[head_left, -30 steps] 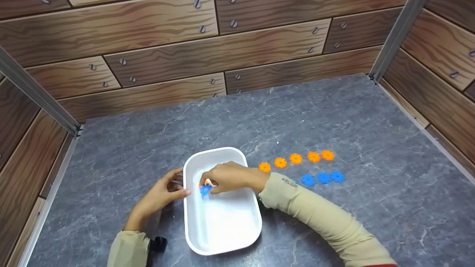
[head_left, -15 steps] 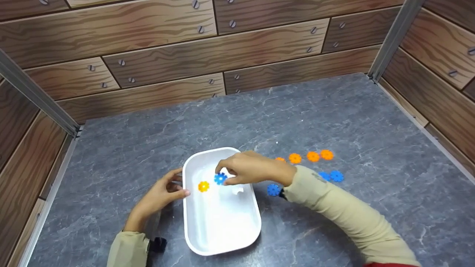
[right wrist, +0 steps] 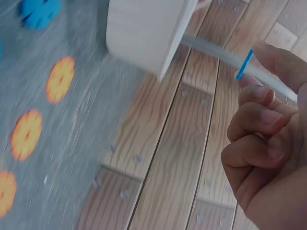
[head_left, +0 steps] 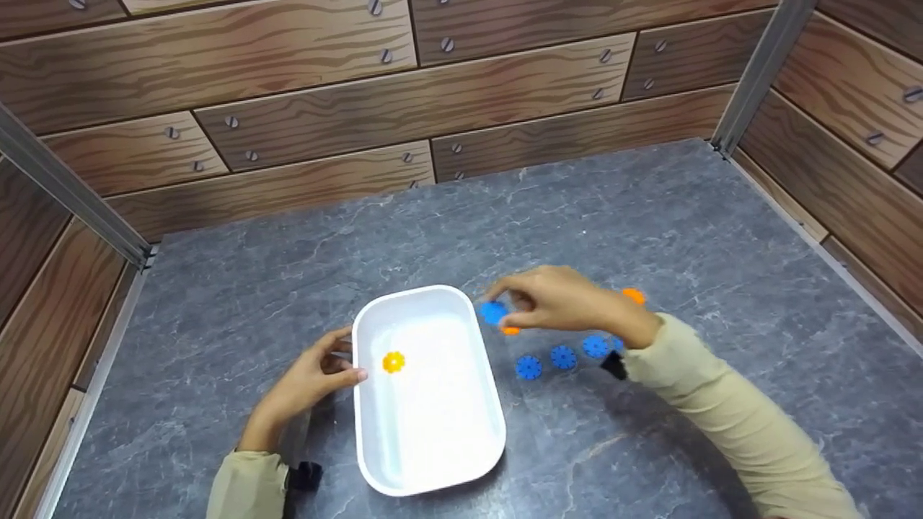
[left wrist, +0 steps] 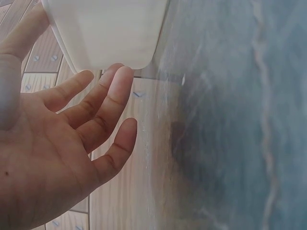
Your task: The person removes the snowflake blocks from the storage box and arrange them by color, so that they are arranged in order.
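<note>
My right hand (head_left: 559,299) is raised just right of the white tray (head_left: 429,483), pinching a blue flower-shaped disc (head_left: 493,313) between thumb and fingertip. In the right wrist view that blue disc (right wrist: 244,63) appears edge-on, the other fingers curled beneath it. At the tray's left side, my left hand (head_left: 306,378) rests its thumb on the rim. The left wrist view has its loosely bent fingers (left wrist: 112,103) at the tray's outer wall (left wrist: 112,38). Inside the tray lies one yellow-orange flower-shaped disc (head_left: 393,362).
Several blue discs (head_left: 563,357) lie in a row on the dark marbled table (head_left: 288,274), right of the tray. Behind them runs a row of orange discs (right wrist: 60,79), mostly hidden by the right hand in the head view. Wood-patterned walls (head_left: 324,108) enclose the table.
My right hand has lifted the blue disc out of the tray and carried it rightward past the rim. The yellow-orange disc stays inside. My left hand has not visibly moved.
</note>
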`<state>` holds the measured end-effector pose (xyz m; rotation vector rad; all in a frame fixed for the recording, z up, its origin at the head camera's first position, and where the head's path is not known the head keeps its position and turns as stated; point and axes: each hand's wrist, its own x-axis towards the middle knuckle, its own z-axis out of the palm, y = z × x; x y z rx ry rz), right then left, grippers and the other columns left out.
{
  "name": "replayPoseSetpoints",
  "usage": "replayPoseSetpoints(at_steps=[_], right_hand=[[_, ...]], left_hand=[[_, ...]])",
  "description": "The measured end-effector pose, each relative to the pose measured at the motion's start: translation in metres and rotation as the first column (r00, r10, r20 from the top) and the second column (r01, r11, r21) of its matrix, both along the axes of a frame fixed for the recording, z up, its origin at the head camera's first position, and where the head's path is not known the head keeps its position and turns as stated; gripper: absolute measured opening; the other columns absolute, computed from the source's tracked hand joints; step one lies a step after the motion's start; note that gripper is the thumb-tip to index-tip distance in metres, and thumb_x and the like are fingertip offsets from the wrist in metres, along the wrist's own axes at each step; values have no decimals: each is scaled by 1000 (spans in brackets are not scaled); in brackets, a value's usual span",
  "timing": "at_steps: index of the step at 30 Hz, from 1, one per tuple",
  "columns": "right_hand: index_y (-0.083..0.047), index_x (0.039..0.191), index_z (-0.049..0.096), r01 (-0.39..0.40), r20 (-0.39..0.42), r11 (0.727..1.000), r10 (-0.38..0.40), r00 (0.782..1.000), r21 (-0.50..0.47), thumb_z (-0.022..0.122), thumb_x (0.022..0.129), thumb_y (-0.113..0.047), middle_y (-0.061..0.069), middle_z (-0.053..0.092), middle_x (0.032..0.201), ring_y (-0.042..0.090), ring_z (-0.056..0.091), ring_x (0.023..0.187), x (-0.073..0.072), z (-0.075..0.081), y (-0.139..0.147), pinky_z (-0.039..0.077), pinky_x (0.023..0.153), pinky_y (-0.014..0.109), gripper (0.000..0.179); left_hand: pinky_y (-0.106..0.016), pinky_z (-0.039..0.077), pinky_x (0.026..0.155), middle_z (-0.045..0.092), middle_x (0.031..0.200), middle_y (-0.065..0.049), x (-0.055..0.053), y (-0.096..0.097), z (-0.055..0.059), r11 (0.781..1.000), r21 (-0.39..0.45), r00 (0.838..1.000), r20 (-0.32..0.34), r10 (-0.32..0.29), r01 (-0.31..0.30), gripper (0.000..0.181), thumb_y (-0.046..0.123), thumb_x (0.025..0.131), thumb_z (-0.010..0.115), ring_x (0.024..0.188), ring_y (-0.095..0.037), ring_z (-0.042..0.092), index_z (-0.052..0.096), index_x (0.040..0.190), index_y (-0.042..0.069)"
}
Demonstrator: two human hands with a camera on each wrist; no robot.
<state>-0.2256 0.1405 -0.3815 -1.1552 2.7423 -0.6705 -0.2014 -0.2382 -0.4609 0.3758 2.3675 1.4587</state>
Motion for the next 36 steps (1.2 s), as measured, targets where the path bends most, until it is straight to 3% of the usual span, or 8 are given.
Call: replayPoseSetpoints(at_steps=[5,12,26,36], right_hand=[[-14,116,66,85,5,995,-85,996,-54,71,88,-27,-10,45,65,2,38,58,5,0,38,36,58,21,32],[-10,111,68,219,-21,971,-222,975,-98,74,84,-21,-9,47,68,2,40,59,16,-2,91,39,56,21,30],[-11,110,67,328,-86,939,-336,938,-101,74,84,-15,-12,45,66,-3,35,55,40,-13,161,36,53,21,27],[-8,110,67,441,2,896,-442,897,-44,73,86,-21,-7,48,67,-2,33,52,52,-38,196,33,49,22,27]], left_hand=[[-24,48,80,55,125,-25,-1,0,0,1000,-6,1000,-2,-5,5,73,20,85,73,93,-19,59,37,144,0],[-23,48,78,54,125,-25,-1,-1,1,1000,10,1000,-3,-2,2,71,18,86,73,91,-18,59,37,145,1],[-22,48,78,55,125,-25,0,-1,-1,1000,18,1000,-3,-3,3,71,18,85,73,91,-18,59,37,144,0],[-23,48,78,56,123,-24,0,-1,-3,1000,3,1000,-6,3,-3,71,19,85,74,91,-19,59,38,144,1]])
